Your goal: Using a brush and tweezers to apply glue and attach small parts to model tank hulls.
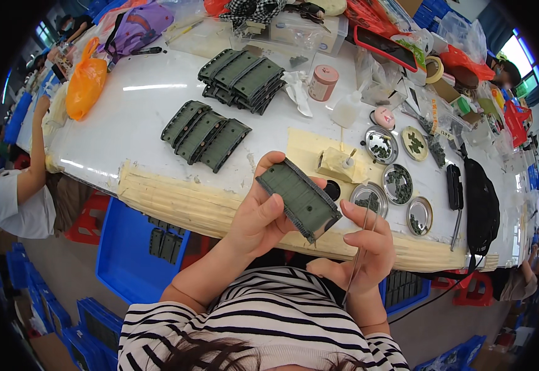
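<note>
A dark green, ribbed plastic panel [298, 196] is gripped in my left hand [252, 224], tilted over the table's front edge. My left thumb presses its near side and the fingers curl behind it. Thin metal tweezers [354, 270] are held in my right hand [373, 255], just right of the panel; whether a fingertip touches the panel, I cannot tell. Close by on the table is a round metal dish [369, 196] of small green parts. Two more dishes, one metal [397, 183] and one cream-coloured [414, 143], also hold green pieces.
Stacked green panels [241, 77] and another group [205, 136] lie left of centre. Beyond my hands are a tape-covered block [337, 166], a white squeeze bottle [346, 110] and a pink jar [323, 83]. A black pouch [482, 207] lies right. A blue bin [134, 250] is below the table's padded edge.
</note>
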Available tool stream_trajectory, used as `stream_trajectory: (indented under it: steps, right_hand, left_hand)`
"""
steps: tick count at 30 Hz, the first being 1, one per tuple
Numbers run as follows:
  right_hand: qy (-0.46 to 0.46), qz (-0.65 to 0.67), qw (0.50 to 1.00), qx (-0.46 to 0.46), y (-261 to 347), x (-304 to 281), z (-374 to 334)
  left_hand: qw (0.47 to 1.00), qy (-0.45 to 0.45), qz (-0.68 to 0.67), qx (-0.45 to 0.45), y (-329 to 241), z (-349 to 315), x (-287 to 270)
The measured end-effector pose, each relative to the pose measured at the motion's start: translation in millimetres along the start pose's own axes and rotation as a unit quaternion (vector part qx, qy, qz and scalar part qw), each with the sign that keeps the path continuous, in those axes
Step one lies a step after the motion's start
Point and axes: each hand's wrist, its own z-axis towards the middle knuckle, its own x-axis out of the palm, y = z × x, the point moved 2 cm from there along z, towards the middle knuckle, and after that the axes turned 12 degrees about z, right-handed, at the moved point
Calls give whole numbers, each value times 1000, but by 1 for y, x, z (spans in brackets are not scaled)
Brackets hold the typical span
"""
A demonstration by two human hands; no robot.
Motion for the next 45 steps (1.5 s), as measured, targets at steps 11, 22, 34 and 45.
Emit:
stream_trajectory:
  steps: [11, 22, 34, 45]
  right_hand:
    - [-25, 112, 978, 174, 9, -26, 11]
    - [17, -231, 967, 105, -42, -31, 66]
    - [26, -223, 971, 79, -59, -23, 68]
    - [-45, -38, 998, 25, -30, -22, 56]
  left_hand:
    - [931, 147, 335, 9, -3, -15, -2]
    - [968, 64, -96, -221, 16, -26, 14]
    - [961, 54, -177, -206, 17, -21, 8]
    - [952, 93, -215, -199, 21, -21, 8]
